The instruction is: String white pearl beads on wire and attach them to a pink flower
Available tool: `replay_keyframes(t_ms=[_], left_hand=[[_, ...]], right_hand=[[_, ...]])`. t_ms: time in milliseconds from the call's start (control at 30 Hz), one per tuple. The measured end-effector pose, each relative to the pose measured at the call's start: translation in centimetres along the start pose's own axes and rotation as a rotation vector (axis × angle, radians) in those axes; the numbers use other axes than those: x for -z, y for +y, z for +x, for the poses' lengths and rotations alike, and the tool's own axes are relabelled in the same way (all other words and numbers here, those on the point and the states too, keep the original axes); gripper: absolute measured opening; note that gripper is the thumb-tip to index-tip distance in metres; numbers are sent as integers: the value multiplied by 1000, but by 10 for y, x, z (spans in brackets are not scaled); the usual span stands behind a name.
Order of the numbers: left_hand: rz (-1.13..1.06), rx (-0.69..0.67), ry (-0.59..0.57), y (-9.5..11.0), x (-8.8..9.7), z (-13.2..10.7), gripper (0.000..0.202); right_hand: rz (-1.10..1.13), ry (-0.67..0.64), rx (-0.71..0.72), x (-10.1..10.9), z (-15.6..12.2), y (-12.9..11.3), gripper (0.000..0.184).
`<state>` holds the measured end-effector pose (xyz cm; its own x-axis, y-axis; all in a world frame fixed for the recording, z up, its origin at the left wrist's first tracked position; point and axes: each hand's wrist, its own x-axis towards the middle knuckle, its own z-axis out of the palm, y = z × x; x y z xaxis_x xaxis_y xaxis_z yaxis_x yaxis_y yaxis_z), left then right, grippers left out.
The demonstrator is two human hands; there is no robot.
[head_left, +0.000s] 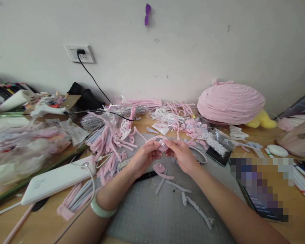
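Observation:
Between both hands is a pink fuzzy pipe cleaner piece [163, 147], curled round with white pearl beads at its middle. My left hand [146, 153] pinches its left side, and my right hand [180, 153] grips the right side. A loop of pink stem arches above the fingertips. Just below the hands, a second pink pipe cleaner coil [159, 167] with a bead and a trailing tail lies on the grey cutting mat [147, 213]. Loose pale lilac stems [198, 210] lie nearer to me. A pale green bangle [103, 210] circles my left wrist.
Left of the mat are a white power bank [58, 179] with a cable, bundled pipe cleaners [109, 134] and a white glue gun [49, 110]. Bagged pearl beads [213, 144] lie over a dark device. A large pink coil [231, 103] stands by the wall; a partly blurred phone [265, 203] is at right.

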<state>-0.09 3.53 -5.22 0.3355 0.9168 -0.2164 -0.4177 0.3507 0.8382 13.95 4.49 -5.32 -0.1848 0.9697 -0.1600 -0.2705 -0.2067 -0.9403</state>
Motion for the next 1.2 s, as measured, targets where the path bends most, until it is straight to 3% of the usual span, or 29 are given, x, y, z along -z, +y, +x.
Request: replay_keyframes(t_ms=[233, 433, 533, 733, 1200], left_hand=[[-19, -64, -65, -2, -1, 2, 14], [59, -148, -94, -3, 0, 1, 19], [147, -200, -34, -4, -1, 1, 21], [459, -432, 217, -2, -2, -1, 18], [814, -339, 242, 5, -4, -4, 19]], right_hand=[[15, -32, 34, -3, -2, 0, 24], [150, -101, -37, -4, -4, -1, 22], [201, -103, -61, -4, -3, -1, 21], [177, 24, -38, -4, -2, 4, 21], [-89, 80, 168, -4, -2, 13, 24]])
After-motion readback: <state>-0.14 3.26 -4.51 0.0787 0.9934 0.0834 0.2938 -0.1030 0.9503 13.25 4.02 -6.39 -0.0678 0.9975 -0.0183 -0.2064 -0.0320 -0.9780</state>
